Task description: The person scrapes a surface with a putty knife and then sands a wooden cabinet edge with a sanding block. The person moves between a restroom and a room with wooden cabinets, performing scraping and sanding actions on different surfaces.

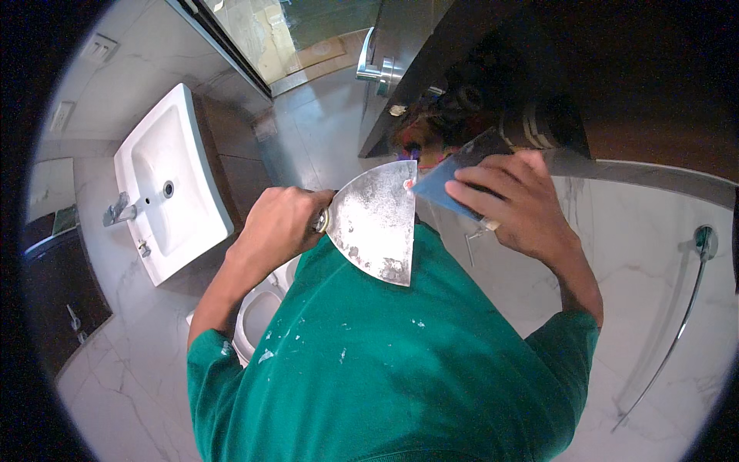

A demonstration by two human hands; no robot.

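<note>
A wide trowel blade (375, 223) of dull grey metal is seen, scuffed and spotted with dried paste along its edge. A smaller blue scraper (439, 187), matt and smooth, is laid against it. The green sweatshirt (385, 369) is of soft matt cloth, flecked with white specks. The washbasin (165, 181) is of glossy white ceramic, its tap (117, 210) of shiny chromed metal. The wall tiles (654, 262) are polished, marble-veined and reflective. The door handle (375, 71) is of brushed metal.

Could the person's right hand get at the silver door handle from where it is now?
Probably not straight away. The right hand is closed on a small blue scraper pressed to the wide metal trowel blade, so it is occupied. The silver door handle lies apart beyond, with nothing blocking.
</note>
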